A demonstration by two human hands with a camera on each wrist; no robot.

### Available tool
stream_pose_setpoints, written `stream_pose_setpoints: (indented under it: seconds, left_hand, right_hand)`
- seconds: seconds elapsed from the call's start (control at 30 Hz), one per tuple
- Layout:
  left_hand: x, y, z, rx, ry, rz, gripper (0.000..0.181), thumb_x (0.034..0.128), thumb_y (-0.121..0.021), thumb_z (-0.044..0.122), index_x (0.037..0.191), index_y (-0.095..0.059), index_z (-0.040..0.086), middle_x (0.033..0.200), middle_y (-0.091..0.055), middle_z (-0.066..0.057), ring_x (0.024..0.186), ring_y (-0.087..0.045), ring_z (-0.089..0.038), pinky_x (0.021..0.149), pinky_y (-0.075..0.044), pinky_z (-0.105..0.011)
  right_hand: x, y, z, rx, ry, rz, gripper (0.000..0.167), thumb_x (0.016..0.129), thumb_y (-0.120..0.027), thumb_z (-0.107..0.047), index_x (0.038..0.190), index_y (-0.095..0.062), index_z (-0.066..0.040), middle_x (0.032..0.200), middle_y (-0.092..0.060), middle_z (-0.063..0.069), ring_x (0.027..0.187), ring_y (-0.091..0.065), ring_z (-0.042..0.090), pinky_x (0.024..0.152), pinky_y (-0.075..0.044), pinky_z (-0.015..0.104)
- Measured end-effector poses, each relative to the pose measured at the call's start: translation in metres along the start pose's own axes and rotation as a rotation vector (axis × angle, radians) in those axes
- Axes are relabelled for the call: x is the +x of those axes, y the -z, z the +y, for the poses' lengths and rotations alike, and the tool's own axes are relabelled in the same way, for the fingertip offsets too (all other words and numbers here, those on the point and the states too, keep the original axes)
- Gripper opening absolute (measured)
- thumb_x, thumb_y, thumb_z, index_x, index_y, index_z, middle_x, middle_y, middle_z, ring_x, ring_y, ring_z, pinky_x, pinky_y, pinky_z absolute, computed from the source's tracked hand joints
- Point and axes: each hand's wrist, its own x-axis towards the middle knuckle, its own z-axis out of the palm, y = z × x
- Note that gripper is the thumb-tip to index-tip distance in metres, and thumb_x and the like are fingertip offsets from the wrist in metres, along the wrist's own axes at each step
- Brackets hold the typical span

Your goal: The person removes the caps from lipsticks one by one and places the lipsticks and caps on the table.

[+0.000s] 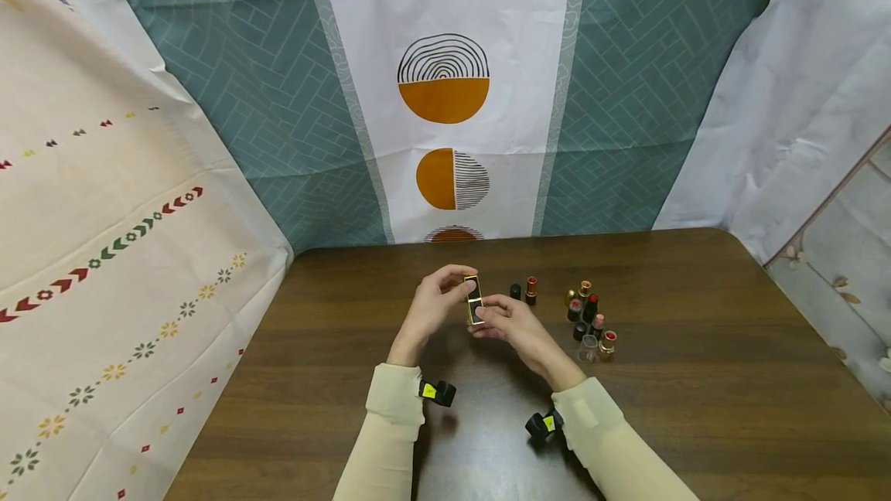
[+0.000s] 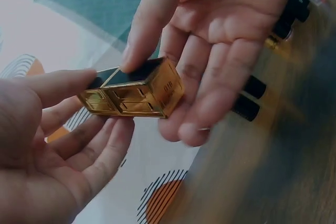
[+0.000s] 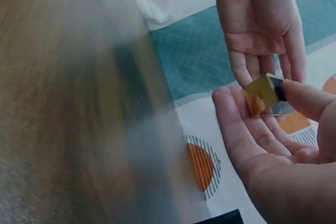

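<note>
A square-sided lipstick tube (image 1: 474,298) in black and gold is held above the table by both hands. My left hand (image 1: 433,306) pinches its far end between thumb and fingers. At the near end, my right hand (image 1: 511,323) grips the tube with the thumb on a black face and fingers beneath. In the left wrist view, small print marks the gold end face of the lipstick tube (image 2: 170,90). The right wrist view shows the gold end of the tube (image 3: 261,95) by the right thumb; the rest is mostly hidden there.
Behind the right hand, a black cap (image 1: 515,291) and an uncapped red lipstick (image 1: 531,291) stand on the wooden table (image 1: 668,424). Farther right is a group of several lipsticks (image 1: 591,308) and caps, including a clear cap (image 1: 588,347). A patterned cloth (image 1: 515,99) hangs behind the table.
</note>
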Motion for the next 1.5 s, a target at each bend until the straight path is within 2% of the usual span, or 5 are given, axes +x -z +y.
stream_pose_setpoints:
  seconds: [0.27,0.47,0.77,1.03,1.5]
  left_hand:
    - [0.001,-0.011,0.0,-0.026,-0.035,0.043,0.03,0.1019,-0.07,0.018,0.13,-0.071,0.006,0.119,-0.071,-0.012,0.11,-0.066,-0.025,0.1,-0.052,-0.048]
    - [0.001,-0.02,0.0,-0.018,-0.023,0.049,0.029,0.1024,-0.069,0.022,0.129,-0.073,0.01,0.129,-0.07,-0.008,0.123,-0.062,-0.026,0.106,-0.049,-0.048]
    - [0.0,-0.024,0.002,-0.052,-0.032,0.023,0.03,0.1009,-0.071,0.017,0.129,-0.072,0.008,0.125,-0.071,-0.011,0.114,-0.066,-0.025,0.102,-0.053,-0.042]
    - [0.0,-0.026,0.003,-0.033,-0.031,0.024,0.029,0.1009,-0.071,0.019,0.129,-0.074,0.009,0.126,-0.072,-0.008,0.115,-0.065,-0.023,0.102,-0.053,-0.041]
    - [-0.001,-0.021,0.003,-0.006,-0.019,0.036,0.028,0.1,-0.073,0.023,0.126,-0.076,0.014,0.123,-0.073,-0.003,0.111,-0.067,-0.021,0.097,-0.054,-0.041]
  right_hand:
    - [-0.001,0.005,-0.004,0.057,-0.001,0.072,0.041,0.104,-0.06,-0.001,0.14,-0.05,0.015,0.128,-0.063,0.034,0.104,-0.074,0.024,0.098,-0.056,0.038]
    - [-0.003,0.008,-0.004,0.053,0.002,0.054,0.044,0.103,-0.061,-0.002,0.141,-0.047,0.018,0.13,-0.062,0.036,0.103,-0.074,0.022,0.1,-0.055,0.04]
    - [-0.006,0.014,-0.011,0.018,-0.031,0.052,0.043,0.104,-0.063,-0.008,0.137,-0.05,0.015,0.119,-0.07,0.017,0.101,-0.074,0.023,0.1,-0.055,0.041]
    - [-0.006,0.02,-0.01,-0.013,-0.032,0.039,0.04,0.104,-0.063,-0.009,0.135,-0.052,0.015,0.12,-0.07,0.016,0.103,-0.074,0.026,0.102,-0.054,0.043]
    - [-0.006,0.019,-0.011,-0.044,-0.001,0.006,0.036,0.104,-0.062,-0.006,0.131,-0.054,0.018,0.126,-0.064,0.035,0.096,-0.075,0.021,0.095,-0.058,0.041]
